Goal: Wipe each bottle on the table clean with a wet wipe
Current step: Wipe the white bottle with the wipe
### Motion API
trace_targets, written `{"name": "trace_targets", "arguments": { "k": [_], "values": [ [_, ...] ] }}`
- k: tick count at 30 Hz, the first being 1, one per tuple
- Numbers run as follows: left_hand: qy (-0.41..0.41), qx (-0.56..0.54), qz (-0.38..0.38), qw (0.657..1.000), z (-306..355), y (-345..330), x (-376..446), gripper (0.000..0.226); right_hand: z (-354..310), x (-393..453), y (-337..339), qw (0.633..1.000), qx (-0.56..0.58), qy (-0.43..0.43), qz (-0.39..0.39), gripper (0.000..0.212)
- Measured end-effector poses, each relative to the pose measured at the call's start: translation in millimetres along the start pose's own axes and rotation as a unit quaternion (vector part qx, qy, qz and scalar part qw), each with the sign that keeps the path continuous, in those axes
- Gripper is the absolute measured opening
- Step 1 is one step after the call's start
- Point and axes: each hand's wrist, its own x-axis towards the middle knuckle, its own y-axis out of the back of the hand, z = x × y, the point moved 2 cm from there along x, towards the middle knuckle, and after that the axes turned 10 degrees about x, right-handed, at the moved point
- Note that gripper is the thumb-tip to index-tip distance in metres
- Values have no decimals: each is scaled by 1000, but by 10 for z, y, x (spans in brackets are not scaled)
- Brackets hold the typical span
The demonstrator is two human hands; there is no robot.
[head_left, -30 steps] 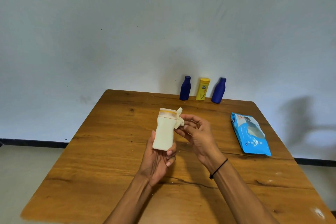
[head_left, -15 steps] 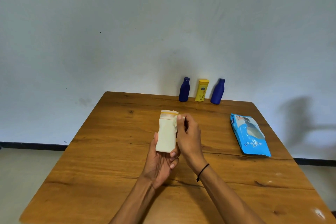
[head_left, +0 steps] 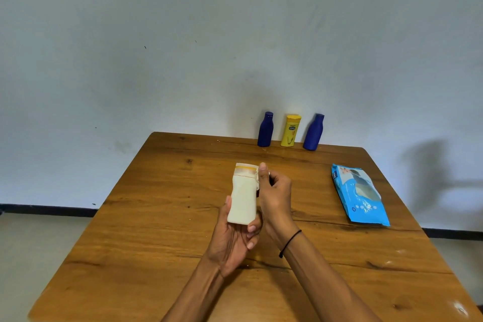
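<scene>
Near the frame's centre, the left hand (head_left: 232, 239) grips the cream bottle (head_left: 243, 195) by its base, upright above the table (head_left: 156, 217). Beside it, the right hand (head_left: 274, 191) pinches what looks like a wet wipe (head_left: 257, 178) against the bottle's upper right side.

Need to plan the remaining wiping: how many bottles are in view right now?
4: a white bottle gripped in the left hand, and two blue bottles flanking a yellow bottle at the table's far edge.
</scene>
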Motion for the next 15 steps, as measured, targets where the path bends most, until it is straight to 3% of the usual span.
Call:
{"name": "trace_targets", "arguments": {
  "k": [4,10,15],
  "values": [
    [-4,4,2,1000,1,13,10,57,37,-55,32,999,-34,30,-12,63],
    [-6,-5,-6,1000,22,114,52,60,109,-150,137,991,-95,43,-86,40],
    [-4,20,-13,1000,1,65,56,57,21,-45,118,994,-83,37,-55,54]
  ]
}}
